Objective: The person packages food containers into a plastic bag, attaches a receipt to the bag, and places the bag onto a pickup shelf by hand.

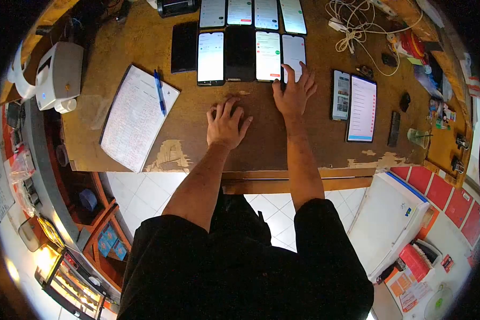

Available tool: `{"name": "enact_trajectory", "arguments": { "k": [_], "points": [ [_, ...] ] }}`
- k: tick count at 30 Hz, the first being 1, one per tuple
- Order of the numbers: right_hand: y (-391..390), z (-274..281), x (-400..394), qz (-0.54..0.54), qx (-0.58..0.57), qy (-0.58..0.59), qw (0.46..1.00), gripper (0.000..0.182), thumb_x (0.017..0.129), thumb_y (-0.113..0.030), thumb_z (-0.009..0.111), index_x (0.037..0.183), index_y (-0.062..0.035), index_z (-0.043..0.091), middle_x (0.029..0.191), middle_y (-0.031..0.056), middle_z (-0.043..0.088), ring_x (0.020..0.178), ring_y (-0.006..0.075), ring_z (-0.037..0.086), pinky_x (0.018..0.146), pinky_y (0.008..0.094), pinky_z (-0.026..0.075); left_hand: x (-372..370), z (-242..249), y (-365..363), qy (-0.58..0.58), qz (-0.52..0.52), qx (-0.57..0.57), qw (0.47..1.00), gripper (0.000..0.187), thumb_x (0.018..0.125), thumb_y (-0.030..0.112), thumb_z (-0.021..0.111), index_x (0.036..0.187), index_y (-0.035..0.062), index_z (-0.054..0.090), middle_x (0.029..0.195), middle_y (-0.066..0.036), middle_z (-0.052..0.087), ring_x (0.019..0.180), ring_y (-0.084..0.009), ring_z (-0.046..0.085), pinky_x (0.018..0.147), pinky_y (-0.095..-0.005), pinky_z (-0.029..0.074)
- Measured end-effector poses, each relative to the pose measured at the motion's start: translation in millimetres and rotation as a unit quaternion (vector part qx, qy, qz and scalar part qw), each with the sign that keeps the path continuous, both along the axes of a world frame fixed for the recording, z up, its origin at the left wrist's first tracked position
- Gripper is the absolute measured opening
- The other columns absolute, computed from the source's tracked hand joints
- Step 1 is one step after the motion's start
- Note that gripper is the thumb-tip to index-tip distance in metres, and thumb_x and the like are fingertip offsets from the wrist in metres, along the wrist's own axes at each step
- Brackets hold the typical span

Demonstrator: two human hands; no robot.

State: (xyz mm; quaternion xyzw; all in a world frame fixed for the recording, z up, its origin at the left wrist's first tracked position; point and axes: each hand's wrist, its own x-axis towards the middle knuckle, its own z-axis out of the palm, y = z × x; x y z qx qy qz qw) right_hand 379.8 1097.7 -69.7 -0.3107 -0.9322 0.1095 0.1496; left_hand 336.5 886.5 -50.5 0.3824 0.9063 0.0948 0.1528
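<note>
My left hand (226,124) rests on the wooden table with its fingers apart and holds nothing. Farther right, my right hand (294,92) is spread at the lower end of a lit phone (294,50), its fingertips over the screen. Beside that phone lies another lit one (268,50) with a list and a red button. A dark phone (240,53) and a bright phone (210,56) continue the row to the left, ending at a black device (184,48). Several lit phones form a second row behind, at the top edge of the view.
A notebook (136,117) with a blue pen (160,93) lies left, near a white printer (58,74). To the right are a large lit phone (361,109), a smaller one (340,96), a dark remote (394,129), a glass (418,137) and tangled white cables (357,26).
</note>
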Motion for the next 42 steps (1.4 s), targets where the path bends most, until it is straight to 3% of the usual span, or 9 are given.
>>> {"name": "enact_trajectory", "arguments": {
  "k": [2, 14, 27, 39, 42],
  "points": [
    [1.0, -2.3, 0.2, 0.001, 0.009, -0.002, 1.0, 0.052, 0.083, -0.04, 0.062, 0.131, -0.0251, 0.048, 0.142, 0.0168, 0.028, 0.137, 0.0453, 0.02, 0.104, 0.073, 0.015, 0.8, -2.5, -1.0, 0.006, 0.005, -0.001, 1.0, 0.042, 0.093, 0.054, 0.05, 0.109, 0.0162, 0.059, 0.136, -0.005, 0.04, 0.126, -0.0247, 0.037, 0.106, -0.0524, 0.029],
    [4.0, -5.4, 1.2, 0.011, 0.017, 0.024, 1.0, 0.051, 0.083, -0.04, 0.061, 0.13, -0.0261, 0.048, 0.142, 0.0147, 0.03, 0.138, 0.044, 0.02, 0.104, 0.0736, 0.015, 0.0, 0.3, -1.4, 0.013, -0.003, 0.008, 1.0, 0.055, 0.088, 0.064, 0.05, 0.11, 0.0151, 0.058, 0.137, -0.008, 0.039, 0.132, -0.0246, 0.034, 0.107, -0.053, 0.027],
    [5.8, -6.1, 2.3, 0.033, 0.021, 0.046, 0.998, 0.055, 0.08, -0.038, 0.065, 0.131, -0.0275, 0.048, 0.14, 0.0151, 0.032, 0.134, 0.0431, 0.025, 0.104, 0.0719, 0.017, 0.8, 1.0, -1.4, 0.017, -0.003, 0.008, 1.0, 0.054, 0.086, 0.063, 0.055, 0.11, 0.0147, 0.06, 0.136, -0.009, 0.04, 0.127, -0.0261, 0.038, 0.106, -0.0536, 0.028],
    [4.1, -4.8, 3.7, 0.03, 0.035, 0.028, 0.999, 0.051, 0.082, -0.042, 0.062, 0.129, -0.0274, 0.05, 0.141, 0.0145, 0.031, 0.136, 0.0433, 0.021, 0.104, 0.0716, 0.017, 0.5, -1.1, -1.2, 0.008, -0.004, 0.007, 1.0, 0.054, 0.087, 0.064, 0.052, 0.11, 0.0154, 0.061, 0.137, -0.008, 0.039, 0.128, -0.0255, 0.036, 0.106, -0.0546, 0.028],
    [5.6, -6.2, 4.0, 0.041, 0.032, 0.035, 0.998, 0.052, 0.081, -0.043, 0.063, 0.128, -0.0278, 0.051, 0.142, 0.014, 0.029, 0.138, 0.0433, 0.018, 0.104, 0.0726, 0.016, 1.6, -3.7, -1.5, 0.026, 0.006, 0.061, 0.998, 0.048, 0.083, 0.058, 0.062, 0.099, 0.0126, 0.061, 0.137, -0.009, 0.039, 0.127, -0.0287, 0.038, 0.107, -0.0537, 0.027]
  ]
}}
